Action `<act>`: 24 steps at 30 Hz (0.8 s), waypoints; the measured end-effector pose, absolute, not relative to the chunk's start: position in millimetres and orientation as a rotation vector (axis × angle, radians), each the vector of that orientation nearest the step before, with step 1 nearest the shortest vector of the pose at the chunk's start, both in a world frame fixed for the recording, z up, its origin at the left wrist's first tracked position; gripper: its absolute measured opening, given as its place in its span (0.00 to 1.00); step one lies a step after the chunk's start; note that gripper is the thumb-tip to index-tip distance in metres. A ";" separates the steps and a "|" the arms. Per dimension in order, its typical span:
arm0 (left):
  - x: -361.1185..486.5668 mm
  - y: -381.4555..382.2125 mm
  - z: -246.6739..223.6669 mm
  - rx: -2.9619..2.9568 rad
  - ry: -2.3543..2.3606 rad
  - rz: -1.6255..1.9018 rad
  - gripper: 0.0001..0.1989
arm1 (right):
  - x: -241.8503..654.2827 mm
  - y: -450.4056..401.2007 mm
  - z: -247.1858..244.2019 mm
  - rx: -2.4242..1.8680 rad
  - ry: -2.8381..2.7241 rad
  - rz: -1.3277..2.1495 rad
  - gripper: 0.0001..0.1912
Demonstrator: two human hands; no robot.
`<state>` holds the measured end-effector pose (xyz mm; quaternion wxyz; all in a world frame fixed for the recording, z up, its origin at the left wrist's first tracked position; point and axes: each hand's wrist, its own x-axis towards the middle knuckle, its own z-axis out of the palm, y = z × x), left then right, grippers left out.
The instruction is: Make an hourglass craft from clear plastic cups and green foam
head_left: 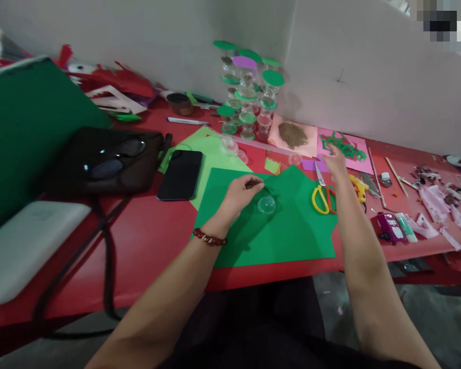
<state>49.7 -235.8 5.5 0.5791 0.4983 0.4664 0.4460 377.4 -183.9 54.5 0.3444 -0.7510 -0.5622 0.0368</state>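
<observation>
My left hand (243,195), with a beaded bracelet (210,238) at its wrist, is over the green sheet (292,236). Its thumb and fingers are pinched together; a thin dark sliver seems to stick out, too small to name. Just right of the fingertips, a small clear plastic cup (266,205) rests on the sheet. My right hand (335,160) reaches out with fingers apart, beside shredded green paper strips (348,148) on a pink sheet (363,163). Under the right forearm lie scissors (320,200) with yellow and orange handles, partly hidden.
Clear cups with green and purple discs form a stack (248,97) against the wall. Brown powder (293,135) lies on pale pink paper. A phone (180,175), black bag (111,164) and white case (30,246) are left; a yellow glue gun (359,188) and purple box (391,227) right.
</observation>
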 end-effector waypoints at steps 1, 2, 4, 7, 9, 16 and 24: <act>50.0 -235.7 5.9 1.145 1.108 1.077 0.05 | 367.5 -185.8 47.1 -1.981 -1.470 0.151 0.26; 50.2 -235.7 6.5 1.129 1.121 1.107 0.04 | 357.4 -186.4 39.6 -1.992 -1.488 0.190 0.25; 50.5 -236.1 8.4 1.101 1.131 1.152 0.05 | 339.4 -183.3 26.2 -2.004 -1.525 0.239 0.21; 50.9 -237.2 12.2 1.066 1.124 1.198 0.06 | 323.6 -172.3 14.2 -2.029 -1.542 0.227 0.17; 51.5 -237.8 14.4 1.056 1.121 1.213 0.06 | 319.9 -165.0 11.0 -2.058 -1.526 0.195 0.16; 54.8 -238.0 12.6 1.058 1.095 1.209 0.06 | 317.3 -159.1 10.8 -2.084 -1.476 0.120 0.14; 55.8 -238.4 12.9 1.058 1.102 1.194 0.05 | 304.2 -162.2 16.7 -2.122 -1.481 0.121 0.16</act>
